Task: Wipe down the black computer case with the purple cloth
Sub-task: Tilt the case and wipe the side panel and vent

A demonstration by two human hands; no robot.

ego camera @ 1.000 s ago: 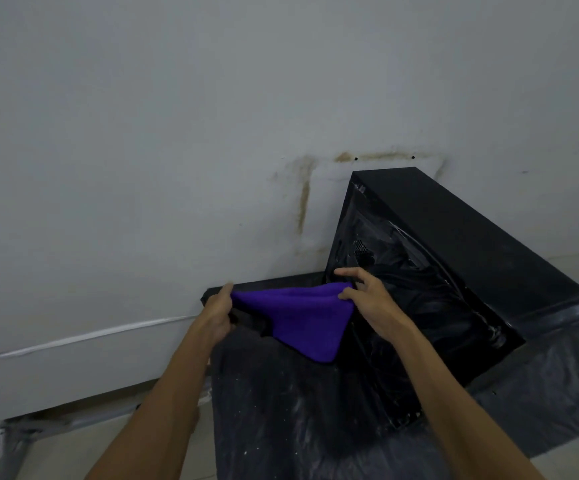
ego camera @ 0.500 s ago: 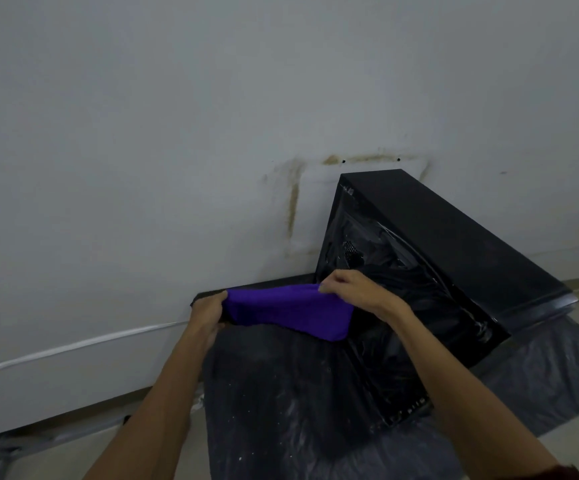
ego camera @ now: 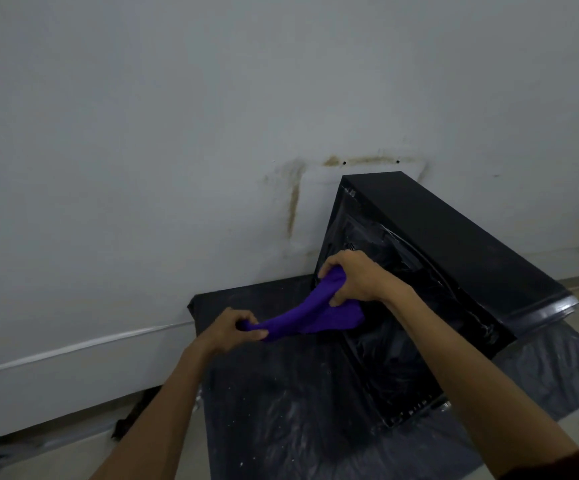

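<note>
1. The soft purple fleece cloth is off the floor, slung between the two grips. One end is bunched inside the left hand and the other is gathered under the right hand. A loose lobe hangs just below the right-hand grip.
2. The left hand's fingers and thumb are curled tightly around its end of the cloth. The right hand's fingers hook over the top of the fabric, with the thumb pinching from underneath. Neither hand is slack or free.
3. The right grip sits higher and farther out than the left, so the cloth runs up at a slant between them. I judge this to be a regathering hold. Pulling the fabric taut between two grips lets it be folded or balled into a pad before it meets the surface.
4. The tall, black, box-shaped computer case stands just behind the right-hand grip. Its glossy side panel faces the hands and its matt top lies beyond. I cannot tell whether the hanging lobe touches that panel.
5. Under both grips lies a dusty black plastic sheet. The case appears to rest on it, and it is probably there to catch dirt. Beyond the left grip is a pale painted wall with a brown stain.
6. The wiping stroke itself looks not yet begun. The panel shows pale streaks, and the cloth is not pressed flat against anything.
</note>
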